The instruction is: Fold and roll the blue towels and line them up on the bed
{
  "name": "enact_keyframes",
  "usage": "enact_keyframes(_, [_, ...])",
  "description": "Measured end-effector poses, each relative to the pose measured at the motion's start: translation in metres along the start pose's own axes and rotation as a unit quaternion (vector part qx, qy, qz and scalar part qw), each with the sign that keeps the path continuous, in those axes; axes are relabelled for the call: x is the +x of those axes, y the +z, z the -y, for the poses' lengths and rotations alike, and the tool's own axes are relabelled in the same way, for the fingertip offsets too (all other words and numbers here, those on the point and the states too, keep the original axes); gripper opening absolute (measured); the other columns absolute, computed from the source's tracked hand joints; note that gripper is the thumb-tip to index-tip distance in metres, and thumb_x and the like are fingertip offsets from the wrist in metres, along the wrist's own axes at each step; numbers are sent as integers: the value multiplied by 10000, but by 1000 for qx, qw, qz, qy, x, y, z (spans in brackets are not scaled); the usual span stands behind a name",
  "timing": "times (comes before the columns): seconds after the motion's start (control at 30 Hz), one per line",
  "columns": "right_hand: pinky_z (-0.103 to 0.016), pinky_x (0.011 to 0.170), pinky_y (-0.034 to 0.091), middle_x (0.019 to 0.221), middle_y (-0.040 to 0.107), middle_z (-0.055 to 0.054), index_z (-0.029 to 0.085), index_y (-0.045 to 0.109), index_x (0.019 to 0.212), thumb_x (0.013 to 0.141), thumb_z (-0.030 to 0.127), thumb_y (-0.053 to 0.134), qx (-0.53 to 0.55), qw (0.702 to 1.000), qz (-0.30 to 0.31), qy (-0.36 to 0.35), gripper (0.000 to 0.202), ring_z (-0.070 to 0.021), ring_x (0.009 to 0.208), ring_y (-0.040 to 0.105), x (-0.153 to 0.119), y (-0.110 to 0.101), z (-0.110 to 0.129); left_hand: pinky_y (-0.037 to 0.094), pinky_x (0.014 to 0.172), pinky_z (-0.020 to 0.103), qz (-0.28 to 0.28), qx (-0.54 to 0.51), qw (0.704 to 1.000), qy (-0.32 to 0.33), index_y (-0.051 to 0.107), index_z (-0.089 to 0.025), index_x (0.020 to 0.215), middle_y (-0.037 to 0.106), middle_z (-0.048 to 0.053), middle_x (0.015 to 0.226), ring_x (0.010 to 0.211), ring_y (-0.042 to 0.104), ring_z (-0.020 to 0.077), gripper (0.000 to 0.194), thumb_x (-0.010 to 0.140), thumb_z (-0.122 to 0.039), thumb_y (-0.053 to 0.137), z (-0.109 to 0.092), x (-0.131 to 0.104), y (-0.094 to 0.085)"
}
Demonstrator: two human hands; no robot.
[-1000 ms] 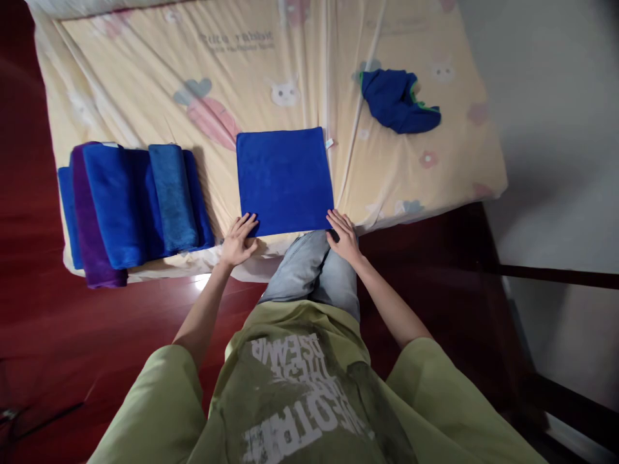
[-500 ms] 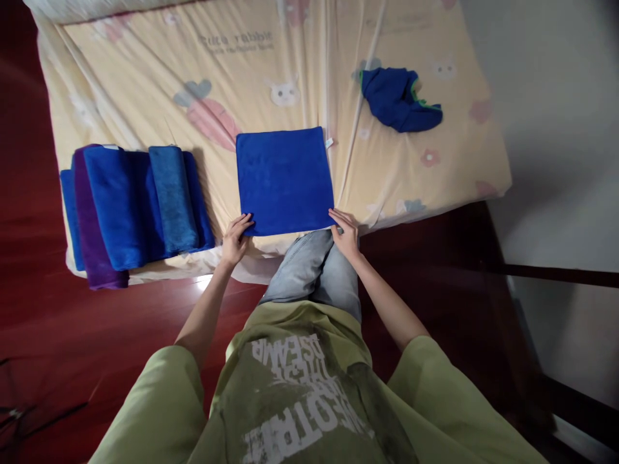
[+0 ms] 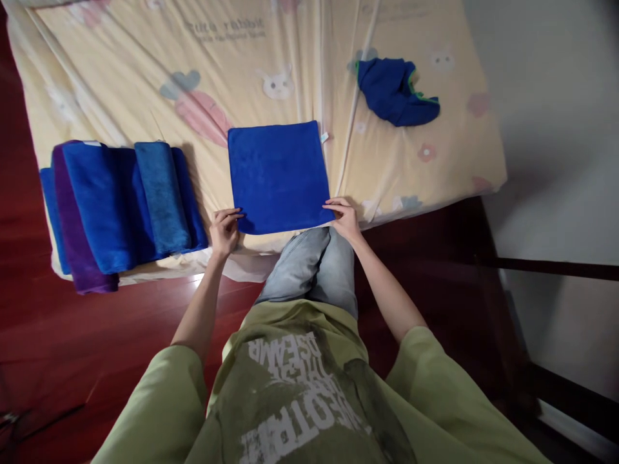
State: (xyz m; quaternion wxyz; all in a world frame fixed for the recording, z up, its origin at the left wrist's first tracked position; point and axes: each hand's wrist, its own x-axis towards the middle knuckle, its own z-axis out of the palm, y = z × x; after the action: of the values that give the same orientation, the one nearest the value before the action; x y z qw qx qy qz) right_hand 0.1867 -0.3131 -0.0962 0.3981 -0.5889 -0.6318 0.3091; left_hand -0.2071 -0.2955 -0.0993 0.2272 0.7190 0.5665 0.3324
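Observation:
A blue towel [image 3: 279, 174] lies spread out as a near square on the bed in front of my legs, with a small white tag at its far right corner. My left hand [image 3: 225, 232] pinches its left edge close to the near left corner. At the near right corner, my right hand [image 3: 345, 218] has the right edge between thumb and fingers. The thumbs are partly hidden. The towel looks flat and smooth.
Folded blue and purple towels [image 3: 98, 206] lie in an overlapping row at the left, some reaching the bed's near edge. A crumpled blue cloth with green trim [image 3: 396, 93] rests at the right. The patterned bedsheet [image 3: 145, 84] has creases; a wall [image 3: 551, 129] stands at right.
My fingers have moved slightly up along the towel's side edges, from its near corners. The whole view has shifted a little; the other cloths lie as before.

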Motion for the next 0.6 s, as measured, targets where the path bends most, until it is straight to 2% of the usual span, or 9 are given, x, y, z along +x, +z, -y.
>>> enact_keyframes(0.13, [-439, 991, 578, 1174, 711, -111, 220, 817, 973, 861, 207, 673, 22, 1000, 12, 3, 183, -244, 1118, 675, 3, -5, 1, 488, 1073, 458, -9, -20, 1000, 5, 762, -234, 1011, 743, 72, 1176, 1142, 638, 234, 274, 935, -263, 500, 0, -1, 0])
enact_keyframes(0.33, [-439, 986, 580, 1201, 724, -102, 226, 815, 943, 888, 167, 590, 32, 999, 10, 4, 240, -227, 1106, 690, 6, -4, -2, 489, 1073, 476, -3, -18, 1000, -1, 764, -239, 979, 749, 78, 1162, 1145, 643, 247, 233, 912, -283, 545, 1, -2, 0])
enact_keyframes(0.6, [-457, 1065, 544, 1190, 747, -93, 212, 792, 956, 857, 168, 576, 40, 999, 7, 1, 242, -239, 1170, 689, 6, -6, -3, 496, 1074, 448, -16, -45, 999, 2, 697, -219, 955, 756, 89, 1127, 1137, 654, 236, 177, 902, -314, 558, 6, -3, 2])
